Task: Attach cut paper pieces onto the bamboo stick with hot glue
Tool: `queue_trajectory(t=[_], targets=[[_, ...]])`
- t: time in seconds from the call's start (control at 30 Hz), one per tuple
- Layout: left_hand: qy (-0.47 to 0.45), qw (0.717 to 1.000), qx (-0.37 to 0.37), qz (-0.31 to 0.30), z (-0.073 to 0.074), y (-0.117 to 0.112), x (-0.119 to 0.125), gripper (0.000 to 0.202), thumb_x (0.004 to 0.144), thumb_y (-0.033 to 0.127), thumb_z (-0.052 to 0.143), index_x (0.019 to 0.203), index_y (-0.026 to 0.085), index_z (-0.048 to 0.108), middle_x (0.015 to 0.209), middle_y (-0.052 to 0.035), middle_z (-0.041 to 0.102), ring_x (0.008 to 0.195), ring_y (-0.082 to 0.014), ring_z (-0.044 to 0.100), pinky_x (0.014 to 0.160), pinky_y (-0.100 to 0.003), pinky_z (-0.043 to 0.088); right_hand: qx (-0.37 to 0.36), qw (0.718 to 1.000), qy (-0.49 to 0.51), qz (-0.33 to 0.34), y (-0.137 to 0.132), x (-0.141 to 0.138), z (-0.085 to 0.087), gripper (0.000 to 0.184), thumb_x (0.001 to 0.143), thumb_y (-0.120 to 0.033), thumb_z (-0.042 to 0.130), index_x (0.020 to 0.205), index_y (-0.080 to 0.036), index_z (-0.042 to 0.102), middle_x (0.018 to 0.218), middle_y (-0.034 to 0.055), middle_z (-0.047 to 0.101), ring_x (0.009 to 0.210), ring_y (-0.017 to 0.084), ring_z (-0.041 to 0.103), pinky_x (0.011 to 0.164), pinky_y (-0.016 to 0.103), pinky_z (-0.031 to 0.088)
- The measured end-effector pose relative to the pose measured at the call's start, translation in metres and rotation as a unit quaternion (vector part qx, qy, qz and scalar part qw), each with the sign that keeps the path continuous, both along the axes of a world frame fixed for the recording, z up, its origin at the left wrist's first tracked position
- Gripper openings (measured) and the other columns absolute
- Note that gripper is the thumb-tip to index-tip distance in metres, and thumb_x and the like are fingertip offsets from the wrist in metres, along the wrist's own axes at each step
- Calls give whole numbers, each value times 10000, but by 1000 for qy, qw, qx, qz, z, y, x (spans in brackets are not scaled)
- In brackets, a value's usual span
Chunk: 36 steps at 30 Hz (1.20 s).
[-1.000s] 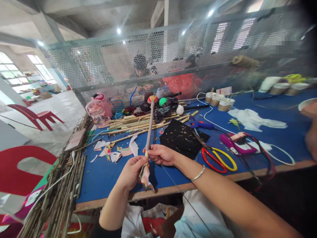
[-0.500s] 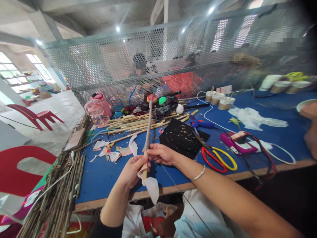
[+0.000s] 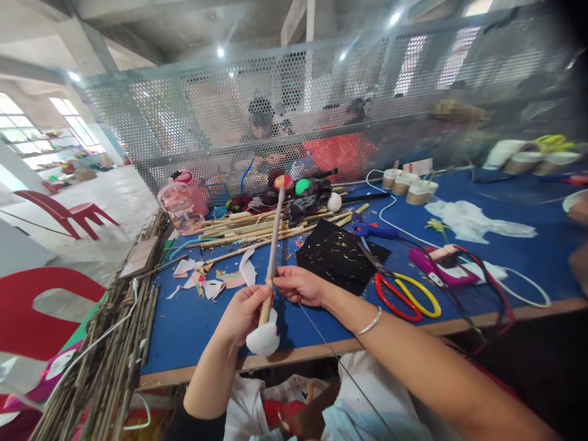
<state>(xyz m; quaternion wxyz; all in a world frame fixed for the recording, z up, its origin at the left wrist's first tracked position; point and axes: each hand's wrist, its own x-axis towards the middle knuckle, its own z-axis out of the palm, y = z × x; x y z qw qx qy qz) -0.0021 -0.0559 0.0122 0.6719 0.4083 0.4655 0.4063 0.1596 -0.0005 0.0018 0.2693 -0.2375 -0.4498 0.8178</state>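
Note:
Both my hands hold a long thin stick [image 3: 274, 236] upright over the near edge of the blue table [image 3: 193, 324]. The stick has a round red and yellow head at its far end. My left hand [image 3: 241, 314] is closed around the lower part of the stick, where a loose strip of white paper [image 3: 263, 338] curls around the bottom. My right hand [image 3: 298, 285] pinches the stick just above the left, a bangle on its wrist.
On the table lie red and yellow scissors [image 3: 404, 296], a black sheet [image 3: 337, 254], paper scraps [image 3: 215, 278], bamboo sticks [image 3: 257, 229], a pink jug [image 3: 181, 207], white cloth [image 3: 473, 222] and small tubs [image 3: 408, 184]. Bundled canes [image 3: 105, 361] lean at left. People sit behind the mesh screen [image 3: 321, 104].
The paper strip at the stick's bottom hung flat and loose; it is now curled into a rounded wad around the end. My hands and the stick stayed almost in place.

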Motion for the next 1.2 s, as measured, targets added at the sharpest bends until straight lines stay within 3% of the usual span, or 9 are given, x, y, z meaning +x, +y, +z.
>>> queue_trajectory(t=[0.17, 0.33, 0.4, 0.67, 0.77, 0.9, 1.03, 1.13, 1.2], targets=[[-37, 998, -39, -12, 5, -3, 2, 379, 656, 474, 669, 759, 114, 612, 596, 1, 564, 459, -70, 461, 432, -192, 336, -8, 1000, 0, 3, 1, 1, -1, 279, 684, -316, 706, 820, -144, 533, 464, -113, 319, 379, 15, 141, 355, 166, 40], [118, 989, 83, -12, 13, -4, -2, 369, 647, 472, 689, 697, 126, 573, 524, 44, 504, 436, -52, 406, 424, -183, 300, 3, 1000, -12, -18, 1, -1, -3, 278, 675, -320, 708, 763, -156, 502, 449, -121, 278, 375, 20, 130, 346, 170, 40], [147, 985, 85, -16, 12, -5, -2, 365, 620, 457, 715, 666, 133, 552, 491, 59, 478, 406, -48, 397, 412, -183, 294, 2, 1000, -13, -17, 1, -1, -3, 279, 677, -318, 709, 765, -159, 498, 447, -124, 265, 374, 20, 123, 345, 170, 44], [20, 998, -9, -60, 6, -8, 4, 416, 711, 525, 581, 808, 121, 604, 576, -34, 615, 411, -110, 518, 400, -210, 350, -13, 1000, 7, 24, 1, 1, -2, 306, 685, -347, 711, 814, -140, 526, 449, -112, 320, 377, 13, 146, 355, 154, 55], [100, 992, 58, -50, 10, -7, 3, 405, 740, 512, 557, 756, 113, 618, 650, -49, 636, 510, -107, 540, 487, -206, 382, -5, 1000, -11, 2, 1, -1, -3, 306, 674, -346, 718, 775, -142, 512, 449, -106, 347, 371, 13, 153, 343, 158, 58], [204, 971, 124, -4, 13, -3, -1, 374, 669, 498, 646, 642, 134, 565, 503, 35, 516, 434, -65, 410, 428, -186, 273, -7, 999, -24, -39, 2, -3, -4, 323, 660, -348, 730, 776, -151, 502, 460, -114, 318, 373, 14, 142, 337, 159, 59], [110, 990, 75, -36, 13, -1, 0, 370, 667, 483, 651, 633, 127, 559, 474, 48, 473, 398, -44, 347, 409, -185, 244, -11, 1000, -3, -7, 3, -2, -3, 316, 685, -358, 716, 772, -152, 494, 473, -112, 296, 384, 13, 148, 344, 149, 61], [-14, 999, -2, -40, 10, -2, 3, 358, 667, 468, 632, 680, 112, 590, 536, 8, 531, 428, -68, 432, 430, -198, 307, -9, 1000, 21, 16, 3, 0, -2, 313, 692, -360, 711, 772, -153, 489, 468, -110, 301, 384, 13, 154, 347, 144, 63], [-36, 998, -27, -37, 9, -2, 4, 353, 665, 452, 626, 728, 105, 607, 582, -14, 563, 467, -93, 487, 452, -212, 341, -4, 1000, 17, 9, 2, 0, -2, 306, 696, -354, 706, 769, -154, 487, 461, -109, 319, 379, 13, 146, 342, 150, 58]])
